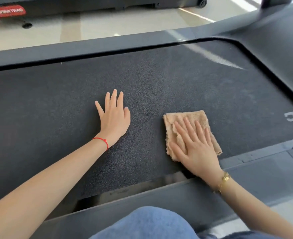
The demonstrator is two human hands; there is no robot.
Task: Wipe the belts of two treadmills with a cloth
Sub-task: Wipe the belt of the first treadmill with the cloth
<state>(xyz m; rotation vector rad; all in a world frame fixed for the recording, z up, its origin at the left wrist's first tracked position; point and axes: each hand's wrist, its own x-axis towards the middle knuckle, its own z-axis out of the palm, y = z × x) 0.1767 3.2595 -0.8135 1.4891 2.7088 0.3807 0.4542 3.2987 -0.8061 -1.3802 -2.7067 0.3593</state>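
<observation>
A dark textured treadmill belt point(159, 80) stretches across the view between grey side rails. A folded beige cloth point(194, 118) lies on the belt at the right. My right hand point(194, 145) presses flat on the cloth with straight, spread fingers, covering its near half. My left hand point(113, 116) rests flat on the bare belt to the left of the cloth, fingers straight, holding nothing. The two hands are about a hand's width apart.
The near grey side rail point(159, 200) runs along the bottom, with my knee in blue jeans point(147, 225) behind it. The motor cover point(280, 49) rises at the right. A second treadmill point(73, 6) with a red label stands across the pale tiled floor point(107, 26).
</observation>
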